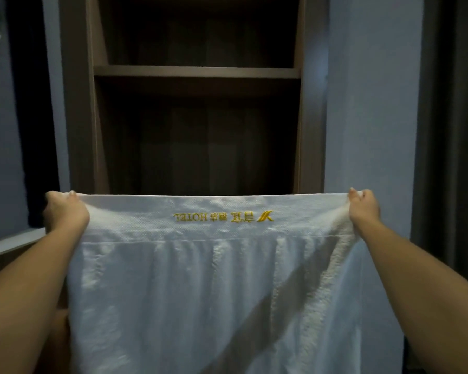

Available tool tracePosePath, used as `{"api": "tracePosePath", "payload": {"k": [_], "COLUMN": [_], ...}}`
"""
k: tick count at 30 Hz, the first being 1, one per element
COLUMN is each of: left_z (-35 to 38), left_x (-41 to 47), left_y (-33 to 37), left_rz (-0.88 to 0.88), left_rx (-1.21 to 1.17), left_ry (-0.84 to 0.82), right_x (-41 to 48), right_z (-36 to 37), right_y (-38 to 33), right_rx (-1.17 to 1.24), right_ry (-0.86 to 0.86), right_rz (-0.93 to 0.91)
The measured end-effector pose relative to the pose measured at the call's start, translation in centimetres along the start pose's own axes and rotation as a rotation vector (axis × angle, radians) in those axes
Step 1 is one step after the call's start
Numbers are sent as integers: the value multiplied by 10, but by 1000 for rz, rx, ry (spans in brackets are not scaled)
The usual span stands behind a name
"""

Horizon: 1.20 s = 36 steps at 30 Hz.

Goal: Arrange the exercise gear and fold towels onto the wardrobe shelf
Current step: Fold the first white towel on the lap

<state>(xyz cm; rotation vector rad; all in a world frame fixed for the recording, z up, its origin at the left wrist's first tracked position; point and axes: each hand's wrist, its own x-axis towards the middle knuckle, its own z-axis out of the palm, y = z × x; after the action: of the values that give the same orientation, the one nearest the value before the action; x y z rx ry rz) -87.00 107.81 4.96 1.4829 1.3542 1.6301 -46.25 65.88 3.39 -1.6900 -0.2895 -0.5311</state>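
A large white towel (211, 292) with gold embroidered hotel lettering near its top hem hangs spread out in front of me. My left hand (65, 211) grips its top left corner and my right hand (362, 209) grips its top right corner, stretching the hem taut and level. Behind it stands the open dark wood wardrobe, with one bare shelf (197, 71) above the towel. The towel hides the wardrobe's lower part. No exercise gear is in sight.
Pale walls (368, 103) flank the wardrobe on both sides. A dark curtain (454, 130) hangs at the far right. At the left there is a dark opening above a pale ledge (14, 242).
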Motion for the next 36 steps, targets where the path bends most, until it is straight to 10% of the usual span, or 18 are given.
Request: {"api": "tracePosePath", "payload": {"k": [11, 36], "left_z": [-3, 4], "left_x": [19, 8], "left_y": [-10, 5], "left_rz": [144, 22], "left_rx": [234, 206], "left_ry": [-287, -47], "right_x": [11, 9], "right_z": [-8, -3], "right_y": [10, 1], "right_rx": [-163, -178], "right_ry": [-204, -61], "right_rz": [11, 34]}}
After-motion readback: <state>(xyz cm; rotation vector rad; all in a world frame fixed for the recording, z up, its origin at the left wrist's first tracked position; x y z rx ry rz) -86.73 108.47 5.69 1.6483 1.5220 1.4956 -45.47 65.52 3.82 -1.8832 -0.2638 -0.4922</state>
